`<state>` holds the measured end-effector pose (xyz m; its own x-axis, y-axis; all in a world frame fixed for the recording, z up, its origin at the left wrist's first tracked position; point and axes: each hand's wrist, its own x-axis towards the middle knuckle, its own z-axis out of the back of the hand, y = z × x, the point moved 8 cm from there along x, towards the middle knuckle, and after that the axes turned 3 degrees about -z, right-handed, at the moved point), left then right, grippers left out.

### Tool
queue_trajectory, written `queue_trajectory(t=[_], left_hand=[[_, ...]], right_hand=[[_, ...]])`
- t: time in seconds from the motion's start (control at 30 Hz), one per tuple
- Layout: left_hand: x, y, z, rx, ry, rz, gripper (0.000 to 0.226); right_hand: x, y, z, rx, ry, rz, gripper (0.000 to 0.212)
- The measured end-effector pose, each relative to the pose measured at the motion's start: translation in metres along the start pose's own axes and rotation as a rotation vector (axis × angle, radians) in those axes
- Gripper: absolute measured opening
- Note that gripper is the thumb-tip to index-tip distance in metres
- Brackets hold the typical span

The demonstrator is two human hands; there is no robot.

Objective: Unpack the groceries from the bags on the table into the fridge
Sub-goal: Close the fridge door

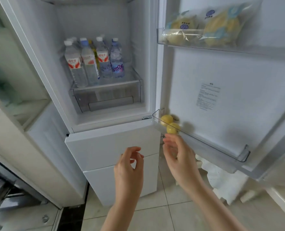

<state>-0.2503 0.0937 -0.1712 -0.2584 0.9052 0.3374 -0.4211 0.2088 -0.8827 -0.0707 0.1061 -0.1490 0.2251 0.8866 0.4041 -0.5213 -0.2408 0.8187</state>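
Observation:
The fridge stands open in front of me. Two yellow lemons lie at the left end of the lower door shelf. My right hand hovers just below and in front of the nearer lemon, fingers loosely curled, holding nothing. My left hand hangs in front of the white freezer drawer, fingers relaxed and empty. Several water bottles stand on the shelf inside the fridge. Bagged yellow produce fills the upper door shelf.
A clear crisper drawer sits under the bottles. The open door swings out to my right. White crumpled bags lie on the tiled floor under the door. A cabinet side stands to the left.

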Motion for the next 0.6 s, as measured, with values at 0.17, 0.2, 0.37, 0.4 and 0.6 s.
queue_trajectory(t=[0.17,0.2,0.37,0.4,0.6], left_hand=[[-0.012,-0.004,-0.011,-0.009,0.073,-0.023,0.019],[-0.014,-0.005,-0.015,-0.008,0.091,-0.030,0.019],[-0.029,-0.023,-0.043,-0.021,0.166,-0.059,0.021],[-0.032,-0.029,-0.051,-0.032,0.181,-0.070,0.022],[-0.054,-0.068,-0.116,-0.053,0.243,-0.126,0.016]], right_hand=[[-0.010,0.002,0.042,-0.058,-0.097,0.000,0.021],[-0.011,0.001,0.053,-0.065,-0.118,-0.007,0.021],[-0.015,-0.009,0.105,-0.076,-0.225,-0.066,0.020],[-0.016,-0.012,0.116,-0.075,-0.242,-0.076,0.020],[-0.015,-0.042,0.187,-0.038,-0.301,-0.120,0.020]])
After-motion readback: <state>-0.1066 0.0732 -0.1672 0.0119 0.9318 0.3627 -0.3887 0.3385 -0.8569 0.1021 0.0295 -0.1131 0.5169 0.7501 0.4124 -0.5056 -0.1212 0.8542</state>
